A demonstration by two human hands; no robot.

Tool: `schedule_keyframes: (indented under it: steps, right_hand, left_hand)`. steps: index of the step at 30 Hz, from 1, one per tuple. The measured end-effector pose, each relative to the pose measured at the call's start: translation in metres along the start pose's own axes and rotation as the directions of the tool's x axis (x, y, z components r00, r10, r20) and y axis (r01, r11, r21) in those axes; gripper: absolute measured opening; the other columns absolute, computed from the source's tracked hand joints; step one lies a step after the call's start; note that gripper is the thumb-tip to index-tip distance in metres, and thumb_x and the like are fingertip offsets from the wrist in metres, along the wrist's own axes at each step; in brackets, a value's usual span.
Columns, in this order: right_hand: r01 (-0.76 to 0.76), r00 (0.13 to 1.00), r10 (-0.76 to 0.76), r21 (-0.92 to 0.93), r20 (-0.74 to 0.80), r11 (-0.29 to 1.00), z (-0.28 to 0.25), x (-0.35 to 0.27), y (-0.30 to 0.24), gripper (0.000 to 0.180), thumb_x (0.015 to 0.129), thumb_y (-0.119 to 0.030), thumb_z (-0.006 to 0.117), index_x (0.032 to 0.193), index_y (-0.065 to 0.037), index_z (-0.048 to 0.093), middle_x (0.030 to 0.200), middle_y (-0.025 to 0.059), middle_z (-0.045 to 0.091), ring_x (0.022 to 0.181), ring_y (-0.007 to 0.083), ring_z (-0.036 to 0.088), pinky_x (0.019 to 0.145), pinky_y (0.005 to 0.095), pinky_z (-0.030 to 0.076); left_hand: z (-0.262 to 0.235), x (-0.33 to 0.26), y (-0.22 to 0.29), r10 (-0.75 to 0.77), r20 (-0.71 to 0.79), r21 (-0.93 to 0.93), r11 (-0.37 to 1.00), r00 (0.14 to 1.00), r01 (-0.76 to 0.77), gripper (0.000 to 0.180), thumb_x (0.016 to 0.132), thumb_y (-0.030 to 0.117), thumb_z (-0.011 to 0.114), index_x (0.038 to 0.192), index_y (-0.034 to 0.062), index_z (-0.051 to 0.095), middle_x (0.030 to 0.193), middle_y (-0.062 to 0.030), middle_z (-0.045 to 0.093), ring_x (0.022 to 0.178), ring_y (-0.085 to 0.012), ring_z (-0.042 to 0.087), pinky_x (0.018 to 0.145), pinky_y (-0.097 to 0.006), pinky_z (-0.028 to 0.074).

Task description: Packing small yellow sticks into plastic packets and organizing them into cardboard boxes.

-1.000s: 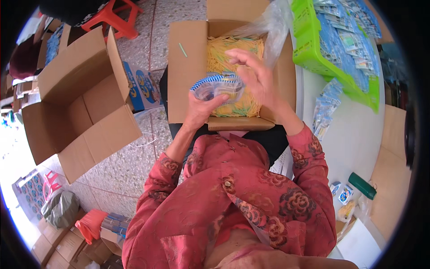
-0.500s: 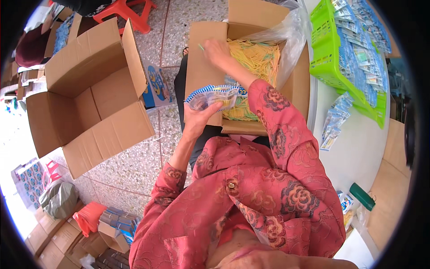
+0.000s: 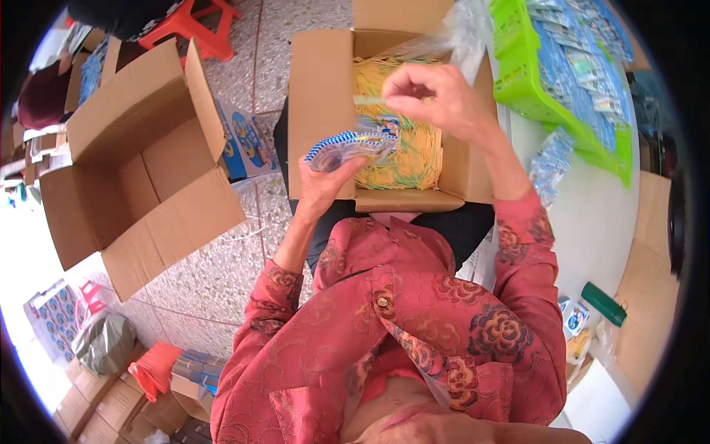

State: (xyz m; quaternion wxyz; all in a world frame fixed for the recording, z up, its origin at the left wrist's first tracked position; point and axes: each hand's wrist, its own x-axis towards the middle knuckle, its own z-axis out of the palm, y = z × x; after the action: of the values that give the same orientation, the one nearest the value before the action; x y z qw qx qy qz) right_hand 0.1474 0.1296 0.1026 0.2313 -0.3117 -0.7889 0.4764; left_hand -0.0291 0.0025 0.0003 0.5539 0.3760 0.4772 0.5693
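Observation:
In my left hand [image 3: 325, 185] is a stack of small clear plastic packets [image 3: 340, 150] with blue-and-white striped edges, fanned a little and gripped between thumb and fingers. My right hand [image 3: 440, 103] is held just right of the packets and above an open cardboard box [image 3: 409, 200]. Its thumb and fingertips pinch a thin pale green stick [image 3: 370, 100], blurred by motion and pointing left. Under both hands, the box holds a heap of thin yellow and green sticks [image 3: 418, 159].
An empty-looking open carton [image 3: 174, 222] stands on the speckled floor at left. On the white table at right are a green plastic basket [image 3: 514, 70] full of blue-and-white packets, loose packets [image 3: 551, 166] and a dark green cylinder [image 3: 603, 303]. A red stool [image 3: 194, 26] is at far left.
My right hand has swung right and slightly down from the box's left flap, still pinching the green stick. The left hand keeps hold of the packets. The whole view has shifted slightly.

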Motion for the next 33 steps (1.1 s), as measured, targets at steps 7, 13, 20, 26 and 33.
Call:
schedule_keyframes:
  steps: [7, 13, 20, 26, 33]
  right_hand:
    - [0.150, 0.987, -0.162, -0.335, -0.007, 0.930, -0.029, -0.067, -0.027, 0.005, 0.075, -0.003, 0.058, 0.079, -0.001, 0.058, 0.070, 0.0069, 0.050, 0.063, 0.0196, 0.050, 0.054, 0.0290, 0.038]
    - [0.155, 0.984, -0.176, -0.431, -0.009, 0.889, -0.028, -0.092, -0.022, 0.008, 0.076, -0.009, 0.055, 0.077, -0.002, 0.056, 0.071, 0.0113, 0.052, 0.070, 0.0283, 0.053, 0.063, 0.0372, 0.041]
    - [0.108, 0.991, -0.121, -0.202, -0.055, 0.974, -0.032, -0.093, -0.021, 0.009, 0.079, -0.008, 0.056, 0.085, -0.001, 0.059, 0.073, 0.0082, 0.057, 0.064, 0.0226, 0.057, 0.058, 0.0306, 0.044]
    - [0.126, 0.980, -0.165, -0.289, -0.114, 0.949, -0.036, -0.102, -0.009, 0.015, 0.084, -0.012, 0.052, 0.090, -0.001, 0.060, 0.081, 0.0108, 0.061, 0.073, 0.0239, 0.060, 0.063, 0.0308, 0.046]
    - [0.125, 0.975, -0.160, -0.216, -0.155, 0.968, -0.032, -0.123, -0.014, 0.031, 0.089, -0.014, 0.046, 0.118, -0.006, 0.049, 0.100, 0.0118, 0.059, 0.091, 0.0239, 0.057, 0.078, 0.0310, 0.044]
  left_hand:
    - [0.035, 0.000, 0.001, 0.000, 0.127, 0.111, 0.994, 0.992, -0.015, 0.019, 0.072, 0.001, 0.069, 0.090, -0.0029, 0.063, 0.082, -0.0033, 0.064, 0.073, -0.0078, 0.057, 0.066, -0.022, 0.048]
    - [0.059, -0.006, 0.016, 0.014, 0.211, 0.126, 0.991, 0.977, -0.042, 0.021, 0.072, 0.001, 0.068, 0.092, -0.0031, 0.062, 0.082, -0.0031, 0.063, 0.073, -0.0075, 0.056, 0.066, -0.022, 0.048]
    - [0.078, -0.010, 0.020, -0.017, 0.285, -0.008, 1.000, 0.958, 0.020, 0.030, 0.072, 0.002, 0.068, 0.100, -0.0018, 0.057, 0.091, -0.0056, 0.062, 0.081, -0.0114, 0.057, 0.073, -0.026, 0.048]
    - [0.088, -0.007, 0.021, -0.054, 0.299, -0.076, 0.994, 0.953, 0.080, 0.032, 0.071, 0.002, 0.070, 0.101, -0.0008, 0.056, 0.093, -0.0059, 0.061, 0.083, -0.0125, 0.057, 0.075, -0.028, 0.048]
    - [0.109, -0.006, 0.024, 0.003, 0.257, -0.143, 0.989, 0.967, 0.035, 0.031, 0.072, 0.001, 0.069, 0.100, 0.0018, 0.057, 0.092, -0.0052, 0.061, 0.083, -0.0127, 0.058, 0.075, -0.028, 0.048]
